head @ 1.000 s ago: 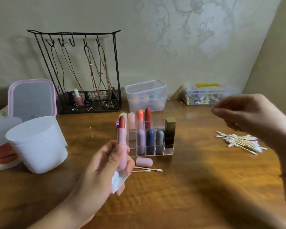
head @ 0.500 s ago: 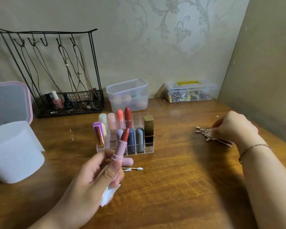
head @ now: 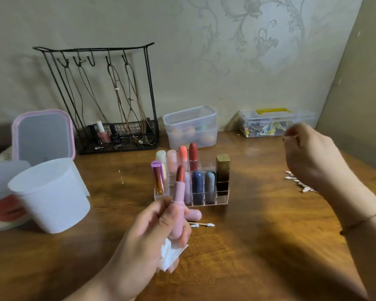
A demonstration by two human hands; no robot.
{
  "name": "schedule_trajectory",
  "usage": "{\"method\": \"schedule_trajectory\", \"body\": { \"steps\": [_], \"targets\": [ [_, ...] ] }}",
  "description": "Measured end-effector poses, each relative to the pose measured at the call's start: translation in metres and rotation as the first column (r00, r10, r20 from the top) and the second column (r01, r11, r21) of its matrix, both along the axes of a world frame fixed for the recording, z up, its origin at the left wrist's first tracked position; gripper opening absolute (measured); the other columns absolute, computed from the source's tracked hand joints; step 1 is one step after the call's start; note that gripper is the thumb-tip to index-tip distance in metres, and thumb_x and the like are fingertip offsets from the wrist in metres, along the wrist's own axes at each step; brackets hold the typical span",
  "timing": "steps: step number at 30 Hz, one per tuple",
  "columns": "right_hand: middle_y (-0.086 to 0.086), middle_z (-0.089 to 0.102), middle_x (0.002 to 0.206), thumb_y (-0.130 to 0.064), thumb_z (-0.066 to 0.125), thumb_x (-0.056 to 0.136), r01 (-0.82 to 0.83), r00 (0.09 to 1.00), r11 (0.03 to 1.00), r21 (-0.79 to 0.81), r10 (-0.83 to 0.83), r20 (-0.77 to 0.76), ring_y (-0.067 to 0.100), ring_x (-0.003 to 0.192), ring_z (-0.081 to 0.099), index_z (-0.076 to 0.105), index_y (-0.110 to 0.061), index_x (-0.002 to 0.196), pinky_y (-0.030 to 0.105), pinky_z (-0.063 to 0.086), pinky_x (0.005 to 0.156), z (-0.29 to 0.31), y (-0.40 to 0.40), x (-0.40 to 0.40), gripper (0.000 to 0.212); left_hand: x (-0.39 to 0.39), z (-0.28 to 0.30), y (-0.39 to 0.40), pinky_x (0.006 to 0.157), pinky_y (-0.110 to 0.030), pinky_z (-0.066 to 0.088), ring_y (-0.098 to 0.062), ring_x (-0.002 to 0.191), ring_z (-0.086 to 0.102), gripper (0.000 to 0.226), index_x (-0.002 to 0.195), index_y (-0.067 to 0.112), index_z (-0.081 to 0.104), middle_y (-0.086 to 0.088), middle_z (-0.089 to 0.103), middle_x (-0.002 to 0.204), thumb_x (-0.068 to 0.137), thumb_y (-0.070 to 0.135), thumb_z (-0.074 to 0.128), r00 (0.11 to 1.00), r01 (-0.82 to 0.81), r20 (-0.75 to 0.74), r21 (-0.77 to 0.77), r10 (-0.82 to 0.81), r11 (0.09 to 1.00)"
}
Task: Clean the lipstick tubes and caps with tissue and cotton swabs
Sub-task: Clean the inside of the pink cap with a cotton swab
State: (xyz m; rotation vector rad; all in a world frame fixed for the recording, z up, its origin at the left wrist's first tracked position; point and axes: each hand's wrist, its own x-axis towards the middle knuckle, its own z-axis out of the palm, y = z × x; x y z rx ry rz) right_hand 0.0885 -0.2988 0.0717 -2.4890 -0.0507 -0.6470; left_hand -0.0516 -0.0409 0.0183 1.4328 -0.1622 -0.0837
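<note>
Over the near middle of the wooden table (head: 258, 246), the left hand (head: 148, 235) grips a pink lipstick (head: 178, 205) upright, thumb along its barrel, the dark red bullet bare at the top. A folded tissue (head: 172, 254) is tucked under the same fingers, poking out below the tube. Its pink cap (head: 193, 215) lies on its side just behind the hand, touching the table, with two swabs (head: 201, 225) beside it.

The right hand (head: 310, 157) is raised at the far right, fingers curled, pinching a single swab (head: 288, 138) whose tip shows at the fingertips. Below it a heap of swabs (head: 297, 183) lies on the table, partly hidden by the wrist.

Behind the lipstick stands a clear organiser (head: 206, 200) holding capped and uncapped tubes, partly blocked by the held one. At the left sits a white cup (head: 50, 196), a pink-framed mirror (head: 42, 135) behind it. Along the wall stand a black wire rack (head: 109, 98) and two clear boxes (head: 191, 127).

Half a second ago the right hand was down on the swab heap; now it has lifted clear with one swab. The left hand has kept its grip.
</note>
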Motion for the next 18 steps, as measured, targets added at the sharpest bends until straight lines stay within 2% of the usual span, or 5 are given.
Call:
{"method": "schedule_trajectory", "body": {
  "steps": [4, 7, 11, 15, 18],
  "targets": [
    [-0.01, 0.061, 0.073, -0.022, 0.048, 0.099, -0.409, 0.903, 0.909, 0.081, 0.39, 0.179, 0.005, 0.064, 0.055, 0.057, -0.026, 0.091, 0.016, 0.038, 0.05, 0.003, 0.055, -0.051, 0.013, -0.002, 0.003, 0.006, 0.046, -0.028, 0.043, -0.022, 0.055, 0.046, 0.029, 0.094, 0.021, 0.066, -0.012, 0.056, 0.073, 0.09, 0.046, 0.054, 0.997, -0.048, -0.059, -0.042, 0.045, 0.998],
    [-0.021, 0.064, 0.079, -0.021, 0.052, 0.098, -0.632, 0.765, 0.774, 0.044, 0.613, 0.198, -0.003, 0.074, 0.06, 0.066, -0.028, 0.095, 0.008, 0.042, 0.061, -0.011, 0.082, -0.076, 0.016, -0.006, 0.006, 0.005, 0.044, -0.027, 0.039, -0.02, 0.048, 0.05, 0.034, 0.098, 0.014, 0.065, -0.004, 0.066, 0.068, 0.085, 0.046, 0.06, 0.991, -0.111, -0.082, -0.099, 0.103, 0.989],
    [-0.02, 0.06, 0.076, -0.019, 0.059, 0.09, -0.719, 0.674, 0.695, -0.002, 0.699, 0.238, -0.004, 0.069, 0.058, 0.072, -0.02, 0.088, 0.004, 0.038, 0.062, -0.028, 0.097, -0.082, 0.013, -0.005, 0.002, 0.009, 0.043, -0.027, 0.041, -0.023, 0.046, 0.055, 0.048, 0.099, 0.017, 0.07, -0.008, 0.068, 0.068, 0.066, 0.052, 0.076, 0.973, -0.197, -0.138, -0.099, 0.183, 0.975],
    [-0.028, 0.051, 0.063, -0.024, 0.064, 0.087, -0.736, 0.656, 0.677, 0.008, 0.711, 0.254, -0.008, 0.054, 0.051, 0.07, -0.022, 0.081, 0.0, 0.033, 0.053, -0.032, 0.1, -0.083, 0.009, -0.002, 0.002, 0.013, 0.038, -0.024, 0.042, -0.016, 0.044, 0.049, 0.043, 0.093, 0.008, 0.065, 0.0, 0.065, 0.067, 0.081, 0.049, 0.067, 0.996, -0.081, -0.032, -0.113, 0.078, 0.99],
    [-0.014, 0.063, 0.069, -0.022, 0.059, 0.09, -0.768, 0.629, 0.637, 0.072, 0.727, 0.276, 0.0, 0.061, 0.059, 0.069, -0.017, 0.083, -0.002, 0.038, 0.057, -0.032, 0.101, -0.085, 0.013, -0.002, 0.001, 0.015, 0.039, -0.022, 0.043, -0.011, 0.048, 0.049, 0.04, 0.098, 0.008, 0.065, 0.004, 0.064, 0.067, 0.078, 0.042, 0.068, 1.0, -0.025, 0.001, -0.116, 0.026, 0.993]
  ]
}}
